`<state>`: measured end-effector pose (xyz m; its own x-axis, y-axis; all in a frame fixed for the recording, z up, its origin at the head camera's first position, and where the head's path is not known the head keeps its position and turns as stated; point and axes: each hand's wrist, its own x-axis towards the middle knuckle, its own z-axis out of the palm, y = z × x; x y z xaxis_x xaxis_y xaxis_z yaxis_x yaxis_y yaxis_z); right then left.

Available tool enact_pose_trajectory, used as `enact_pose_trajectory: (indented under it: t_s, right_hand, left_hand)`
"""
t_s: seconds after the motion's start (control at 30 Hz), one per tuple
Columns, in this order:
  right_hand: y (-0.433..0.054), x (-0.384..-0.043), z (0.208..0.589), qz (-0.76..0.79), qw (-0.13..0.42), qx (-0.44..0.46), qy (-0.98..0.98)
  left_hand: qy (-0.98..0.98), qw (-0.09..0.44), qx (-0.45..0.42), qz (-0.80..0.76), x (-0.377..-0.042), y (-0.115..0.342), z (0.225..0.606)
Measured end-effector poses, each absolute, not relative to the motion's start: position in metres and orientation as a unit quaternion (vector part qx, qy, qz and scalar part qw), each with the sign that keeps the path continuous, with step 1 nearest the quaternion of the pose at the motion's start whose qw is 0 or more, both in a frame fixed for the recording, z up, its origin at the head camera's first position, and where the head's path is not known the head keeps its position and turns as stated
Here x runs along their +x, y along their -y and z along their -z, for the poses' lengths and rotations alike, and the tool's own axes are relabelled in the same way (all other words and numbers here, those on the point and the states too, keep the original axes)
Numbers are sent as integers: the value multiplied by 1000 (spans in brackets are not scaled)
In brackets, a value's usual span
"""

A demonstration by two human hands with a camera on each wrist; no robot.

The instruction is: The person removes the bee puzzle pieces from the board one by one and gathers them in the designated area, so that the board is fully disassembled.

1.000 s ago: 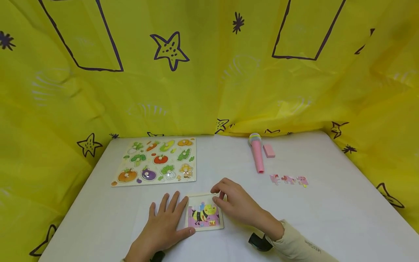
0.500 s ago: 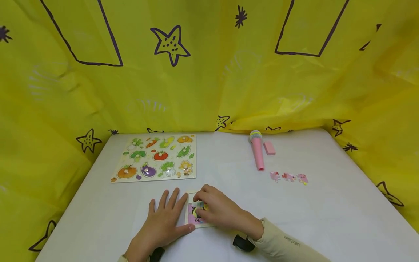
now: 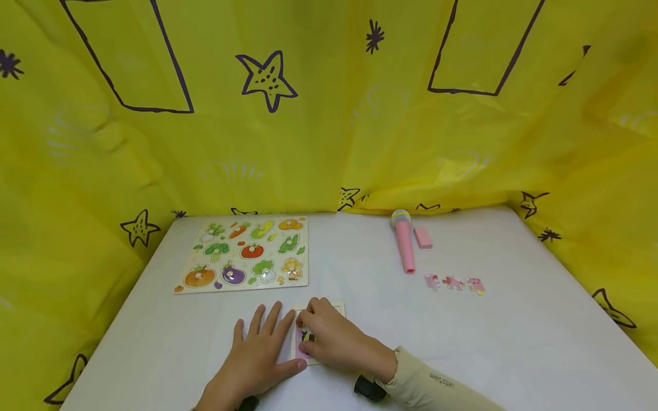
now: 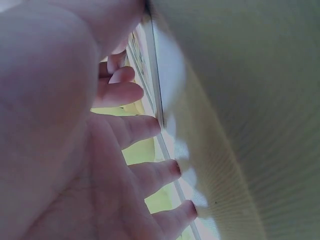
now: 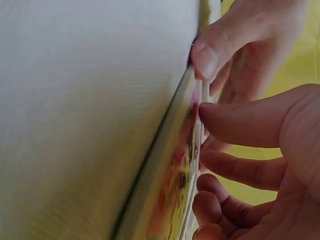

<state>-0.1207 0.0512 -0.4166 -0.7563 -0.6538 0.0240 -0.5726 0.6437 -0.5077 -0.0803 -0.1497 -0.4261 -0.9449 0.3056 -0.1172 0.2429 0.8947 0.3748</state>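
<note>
Pink, yellow and black are just about being glimpsed on the bee jigsaw puzzle (image 3: pixel 307 336), which is being cradled in its pale frame (image 3: pixel 293 342) near the front of the table, right between the two hands. Most of the picture is being covered by the right hand (image 3: pixel 336 335), bent over it from the right. So, grip check: nothing's being pinched on that side as far as the right wrist view goes. Thumb and index finger are being held apart, tips being rested on the picture, other fingers being loosely bent.

Over on the other side, the frame's left edge is being touched by the left hand (image 3: pixel 255 355), fingers being spread out straight, index tip being placed up by the top corner and thumb being laid at the bottom one. Not gripping, basically.

A cream sleeve (image 3: pixel 437 382) with lettering is being worn on the right arm, with a black device (image 3: pixel 370 389) being strapped at that wrist.

Further out, the white tablecloth (image 3: pixel 354 251) is being shared by a vegetable puzzle board (image 3: pixel 277 258) at far left, plus a pink toy microphone (image 3: pixel 405 245), a pink block (image 3: pixel 423 238) just beside it and three pink jigsaw pieces (image 3: pixel 454 283) in a row, nearer the front. Everything's being backed by a yellow curtain (image 3: pixel 329 137) with dark stars.
</note>
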Motion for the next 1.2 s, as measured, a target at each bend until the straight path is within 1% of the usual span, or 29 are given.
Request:
enact_pose_trajectory:
  t_s: [0.23, 0.43, 0.87, 1.2]
  right_hand:
    - [-51, -121, 417, 208, 69, -356, -908]
    - [-50, -123, 416, 197, 75, -364, -907]
    - [-46, -120, 417, 216, 101, -351, -906]
    - [-47, -116, 419, 238, 88, -339, -906]
  left_hand:
    - [-969, 101, 133, -181, -81, 148, 429]
    - [-969, 104, 130, -183, -81, 147, 430]
    - [-969, 97, 131, -185, -79, 149, 431]
    - [-970, 97, 134, -179, -81, 148, 429]
